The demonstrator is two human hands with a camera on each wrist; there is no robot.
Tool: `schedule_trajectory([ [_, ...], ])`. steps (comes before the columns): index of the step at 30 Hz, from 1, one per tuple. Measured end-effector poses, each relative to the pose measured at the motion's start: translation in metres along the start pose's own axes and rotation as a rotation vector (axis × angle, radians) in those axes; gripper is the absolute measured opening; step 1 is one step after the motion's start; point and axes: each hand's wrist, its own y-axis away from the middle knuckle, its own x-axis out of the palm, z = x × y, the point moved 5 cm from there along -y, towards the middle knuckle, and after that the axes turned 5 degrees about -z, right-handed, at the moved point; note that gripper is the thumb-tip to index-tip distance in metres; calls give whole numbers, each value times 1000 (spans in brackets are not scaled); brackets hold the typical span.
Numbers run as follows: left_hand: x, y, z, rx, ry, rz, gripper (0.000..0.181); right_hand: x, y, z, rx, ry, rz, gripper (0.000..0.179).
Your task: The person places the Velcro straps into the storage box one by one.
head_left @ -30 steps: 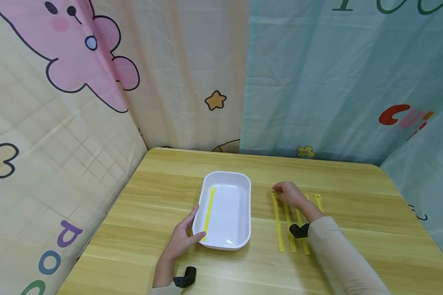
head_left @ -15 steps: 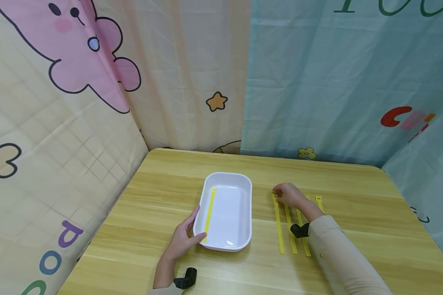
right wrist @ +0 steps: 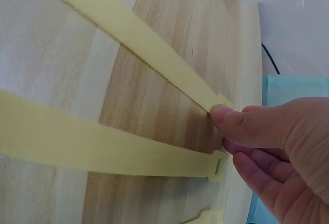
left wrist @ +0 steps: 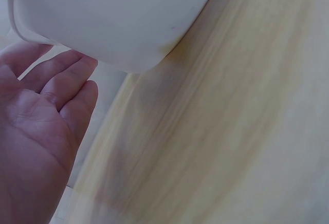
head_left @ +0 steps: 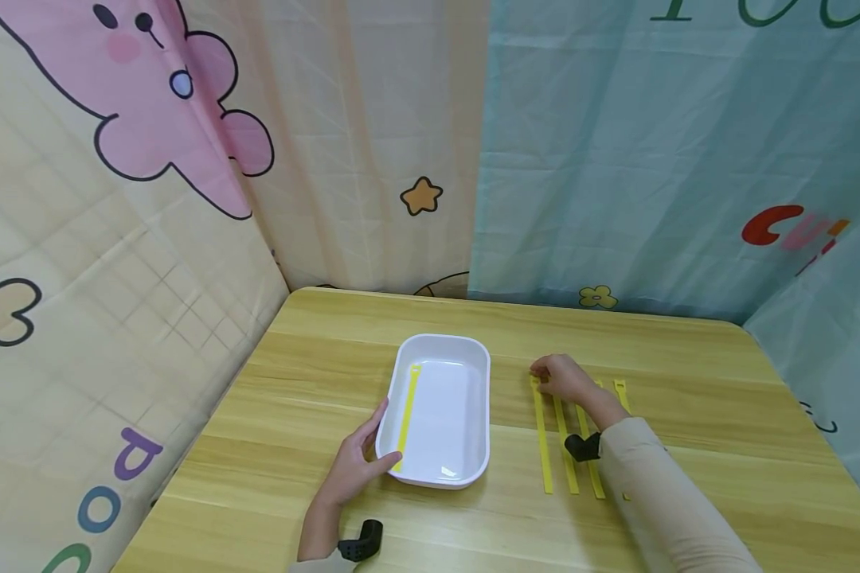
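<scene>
A white rectangular tray [head_left: 450, 422] stands on the table with one yellow hook-and-loop cable tie [head_left: 408, 418] lying lengthwise along its left side. My left hand [head_left: 349, 471] holds the tray's near left corner, thumb over the rim and fingers against the outer wall [left wrist: 113, 18]. To the tray's right, several more yellow ties [head_left: 569, 461] lie side by side. My right hand [head_left: 566, 380] pinches the slotted far end of the leftmost tie [head_left: 542, 446] between thumb and fingers. In the right wrist view, a neighbouring tie [right wrist: 154, 154] lies just beside my fingers. My right forearm hides parts of the other ties.
The wooden table [head_left: 315, 342] meets patterned curtains at its back and left edges. Each wrist wears a black camera mount [head_left: 361, 541]. The rightmost tie's slotted end [head_left: 620, 390] shows beyond my right wrist.
The view shifts very slightly. Both hands, the tray and the ties stay practically where they were.
</scene>
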Motion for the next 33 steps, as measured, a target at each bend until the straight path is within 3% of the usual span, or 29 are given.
schedule_trajectory([
  [5,0,0,0,-25,5,3,75,0,-1,0,19,-3,4,32],
  [9,0,1,0,3,-2,-4,75,0,-1,0,12,-12,-8,33],
  [12,2,2,-12,1,4,4,74,-1,-1,0,-1,-26,-15,33],
  [14,2,1,-12,0,8,6,74,0,-2,-2,-3,-43,-14,32],
  [16,2,1,-11,-6,-1,5,74,0,-3,-3,1,-65,-12,30],
  [19,0,1,1,25,-13,-10,75,1,-4,-6,18,-111,-9,26],
  [24,0,1,0,63,-33,-15,75,2,-6,-9,42,-176,-23,19],
  [33,-1,1,4,-10,-5,-9,78,1,-5,-6,54,-211,-33,11],
])
